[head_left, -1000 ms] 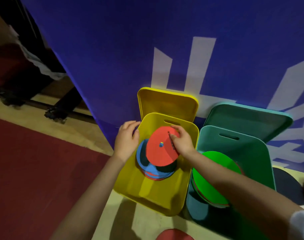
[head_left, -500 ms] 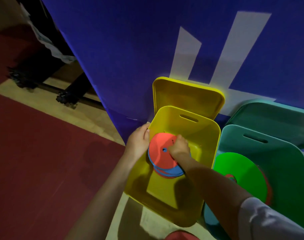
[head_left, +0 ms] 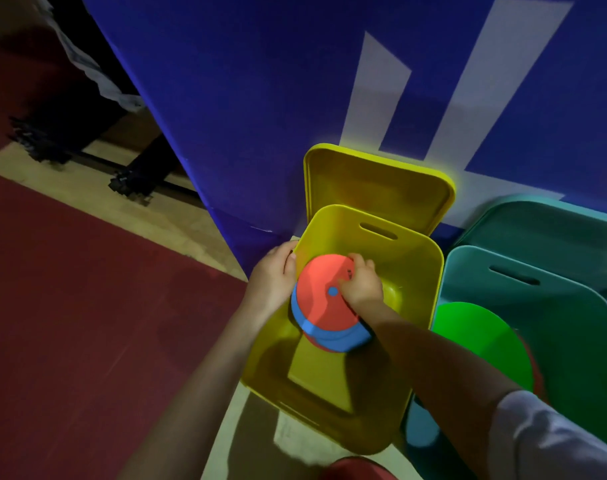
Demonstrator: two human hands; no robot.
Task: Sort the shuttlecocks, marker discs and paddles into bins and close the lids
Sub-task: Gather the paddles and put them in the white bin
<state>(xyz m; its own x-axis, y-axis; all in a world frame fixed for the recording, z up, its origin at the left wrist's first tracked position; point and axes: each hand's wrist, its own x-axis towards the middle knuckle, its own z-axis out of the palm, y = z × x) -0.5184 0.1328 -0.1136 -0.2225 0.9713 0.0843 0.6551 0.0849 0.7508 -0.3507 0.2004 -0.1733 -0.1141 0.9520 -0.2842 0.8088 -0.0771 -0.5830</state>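
The round red marker disc (head_left: 324,299) has sunk flatter onto the blue-and-red stack inside the open yellow plastic bin (head_left: 412,271). The right hand (head_left: 360,285) pinches its 2 o'clock edge; the left hand (head_left: 272,282) grips the bin's 10 o'clock rim. A flat green disc (head_left: 482,344) lies in the teal bin (head_left: 572,327).

Showing two bare forearms, the left hand (head_left: 272,278) and right hand (head_left: 362,287) wearing no gloves, rings or watch. Wearing a pale grey-white sleeve (head_left: 554,441), creasing loosely above the right elbow; left arm showing uncovered to the frame edge.

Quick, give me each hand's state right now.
Left hand: grips the yellow bin at its rim.
Right hand: fingers curled on the red marker disc atop the stack.
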